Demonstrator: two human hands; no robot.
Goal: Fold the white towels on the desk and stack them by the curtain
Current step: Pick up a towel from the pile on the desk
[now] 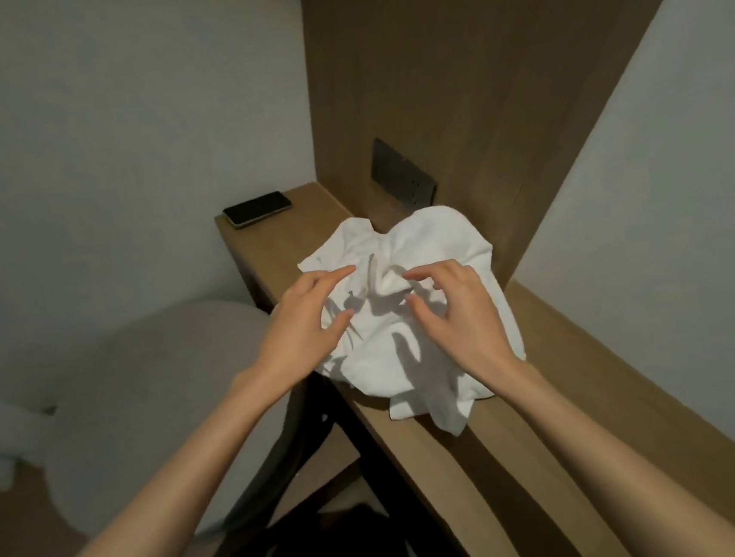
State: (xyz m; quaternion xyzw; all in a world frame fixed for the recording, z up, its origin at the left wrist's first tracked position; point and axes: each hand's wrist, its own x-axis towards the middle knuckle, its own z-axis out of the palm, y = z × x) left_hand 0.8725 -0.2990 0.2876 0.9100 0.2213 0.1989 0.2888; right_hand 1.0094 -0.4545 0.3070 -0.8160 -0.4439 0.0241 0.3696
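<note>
**Q:** What do your hands hold?
**A:** Nothing. Your left hand (303,329) and right hand (456,314) hover with fingers spread, probably seeking an edge.
**Q:** Where are the white towels (436,238)?
**A:** Crumpled on the desk (488,482) at 12 o'clock. The phone (257,208) lies at 11 o'clock, well apart.

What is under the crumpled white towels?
The wooden desk lies under the crumpled white towels. A flatter towel edge peeks out at the near side. Whatever else lies beneath the heap is covered, so I cannot tell.
</note>
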